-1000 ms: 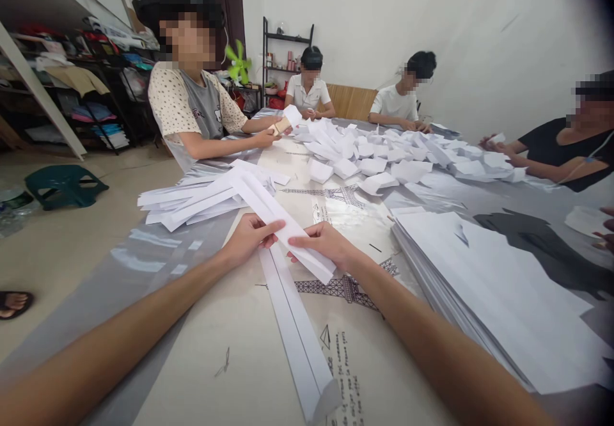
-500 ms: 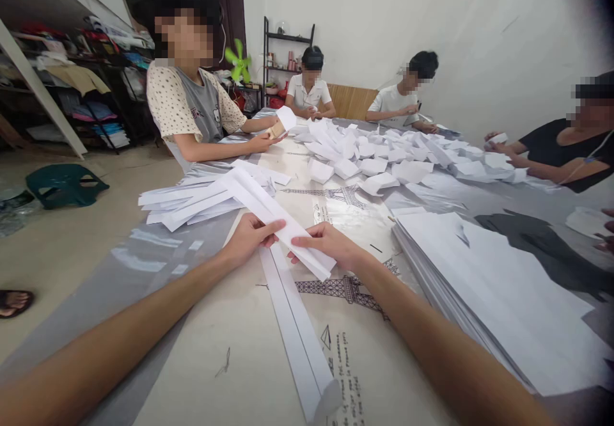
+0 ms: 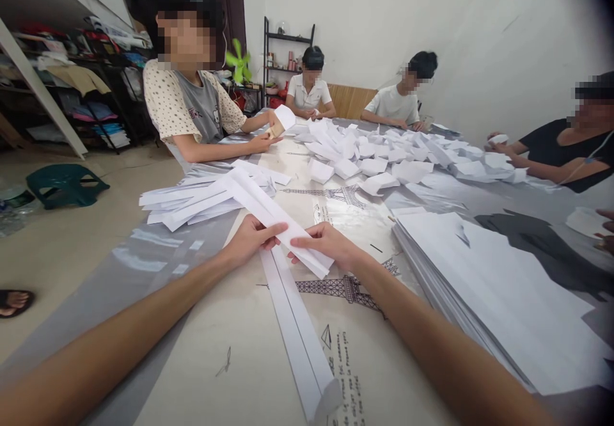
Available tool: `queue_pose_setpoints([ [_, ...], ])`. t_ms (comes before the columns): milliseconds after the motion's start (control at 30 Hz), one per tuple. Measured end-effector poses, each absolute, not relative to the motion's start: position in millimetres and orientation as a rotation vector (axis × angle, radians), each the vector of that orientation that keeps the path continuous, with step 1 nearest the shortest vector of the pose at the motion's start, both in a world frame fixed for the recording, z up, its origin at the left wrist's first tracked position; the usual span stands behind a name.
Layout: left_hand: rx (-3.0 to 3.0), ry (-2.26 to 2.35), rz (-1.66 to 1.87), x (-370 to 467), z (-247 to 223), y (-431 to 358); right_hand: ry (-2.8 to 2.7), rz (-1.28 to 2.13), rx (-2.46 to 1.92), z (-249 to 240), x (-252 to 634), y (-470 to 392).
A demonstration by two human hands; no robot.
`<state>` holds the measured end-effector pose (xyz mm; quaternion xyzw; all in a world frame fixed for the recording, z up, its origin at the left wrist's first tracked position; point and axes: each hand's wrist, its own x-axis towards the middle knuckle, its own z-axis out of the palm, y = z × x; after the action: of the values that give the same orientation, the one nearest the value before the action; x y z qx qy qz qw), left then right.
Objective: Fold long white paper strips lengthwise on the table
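A folded strip of white paper [image 3: 268,208] slants across the middle of the head view, held above the table. My left hand [image 3: 253,237] pinches its near edge, thumb on top and fingers curled underneath. Closer to the strip's lower right end, my right hand [image 3: 323,245] grips it the same way. Beneath the hands, a long white paper strip [image 3: 292,323] with a dark line down its length lies on the table, its near end curled up. The held strip's far end reaches over a pile of folded paper strips [image 3: 192,205].
At right lies a stack of white sheets [image 3: 480,285]. Many folded paper pieces [image 3: 374,151] are heaped farther back. Several people sit round the table [image 3: 215,355]; the nearest person [image 3: 196,106] at left holds paper and a small tan object. A green stool [image 3: 67,183] stands on the floor.
The held strip and both hands have barely shifted. At the back right, the person in white has lowered their hands toward the table.
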<state>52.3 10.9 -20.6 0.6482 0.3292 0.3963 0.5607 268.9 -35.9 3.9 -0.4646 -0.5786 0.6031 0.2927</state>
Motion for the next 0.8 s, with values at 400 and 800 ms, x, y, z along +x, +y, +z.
queue_pose_setpoints([
  [400, 1.539, 0.803, 0.956, 52.3, -21.3, 11.2, -1.535, 1.598, -1.250, 0.3, 268.3, -33.9],
  [800, 1.590, 0.675, 0.843, 51.3, -16.8, 10.5, -1.341, 1.473, -1.201, -8.1, 261.1, -34.4],
])
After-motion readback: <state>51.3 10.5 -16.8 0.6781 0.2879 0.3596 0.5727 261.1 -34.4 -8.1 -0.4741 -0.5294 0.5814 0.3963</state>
